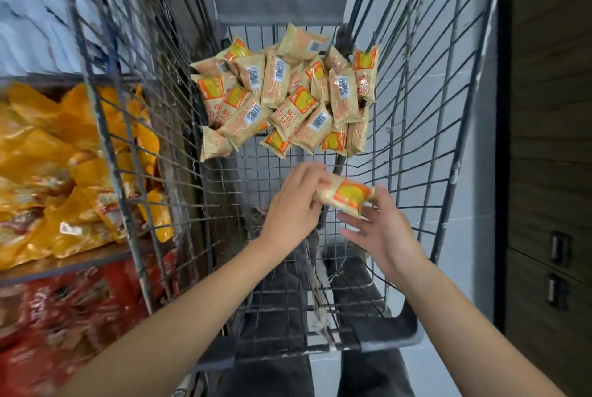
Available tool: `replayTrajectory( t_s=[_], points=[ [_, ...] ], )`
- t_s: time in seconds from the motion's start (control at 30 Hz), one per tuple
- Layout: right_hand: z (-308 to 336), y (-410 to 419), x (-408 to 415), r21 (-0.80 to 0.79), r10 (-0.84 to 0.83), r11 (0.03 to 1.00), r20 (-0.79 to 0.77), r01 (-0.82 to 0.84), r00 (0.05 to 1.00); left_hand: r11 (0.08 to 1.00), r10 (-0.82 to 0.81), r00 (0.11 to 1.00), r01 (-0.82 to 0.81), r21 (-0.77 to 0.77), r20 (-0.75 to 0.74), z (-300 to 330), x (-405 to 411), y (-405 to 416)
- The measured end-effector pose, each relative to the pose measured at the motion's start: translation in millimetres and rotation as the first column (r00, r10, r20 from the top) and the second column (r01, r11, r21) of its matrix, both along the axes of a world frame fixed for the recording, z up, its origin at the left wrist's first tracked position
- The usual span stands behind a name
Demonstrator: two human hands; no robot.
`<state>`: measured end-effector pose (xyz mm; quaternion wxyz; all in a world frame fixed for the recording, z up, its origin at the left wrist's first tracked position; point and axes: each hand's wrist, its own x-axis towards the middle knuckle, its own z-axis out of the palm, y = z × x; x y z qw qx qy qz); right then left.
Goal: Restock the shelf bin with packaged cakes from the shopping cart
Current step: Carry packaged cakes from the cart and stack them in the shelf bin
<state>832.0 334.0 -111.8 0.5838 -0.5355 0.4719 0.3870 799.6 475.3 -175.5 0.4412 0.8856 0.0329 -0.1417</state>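
Observation:
A wire shopping cart (426, 127) stands in front of me. Several cream-and-orange packaged cakes (285, 98) are piled at its far end. My left hand (293, 207) grips one packaged cake (347, 196) by its left end, above the cart's floor. My right hand (381, 230) is just under and beside that cake, its fingers spread and relaxed, and its thumb touches the wrapper's right end. On the left are shelf bins behind wire mesh; the middle one (61, 255) holds yellow-orange packets.
Red packets (54, 316) fill the lower left shelf and white packets (28, 12) the upper one. The cart's grey handle bar (390, 337) is close to my body. A dark wooden cabinet (551, 140) stands to the right.

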Motion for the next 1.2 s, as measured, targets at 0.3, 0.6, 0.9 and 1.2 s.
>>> replayTrajectory(
  t_s=[0.3,0.6,0.9,1.2],
  points=[
    [9,-12,-3,0.027,0.064,0.997,0.065,-0.066,0.996,0.834,0.183,0.929,-0.319,-0.450,-0.321,36,-21,3],
    [6,-14,-4,0.080,0.282,0.953,0.117,-0.292,0.952,0.738,0.155,0.743,-0.525,-0.424,-0.651,23,3,11],
    [-3,-4,-9,-0.170,0.387,0.914,0.097,-0.368,0.917,0.600,0.617,0.467,-0.800,-0.005,-0.633,-44,38,31],
    [-3,-8,-6,-0.152,0.318,0.943,0.160,-0.295,0.935,0.398,0.712,0.204,-0.905,0.147,-0.672,-116,84,43]
  ],
)
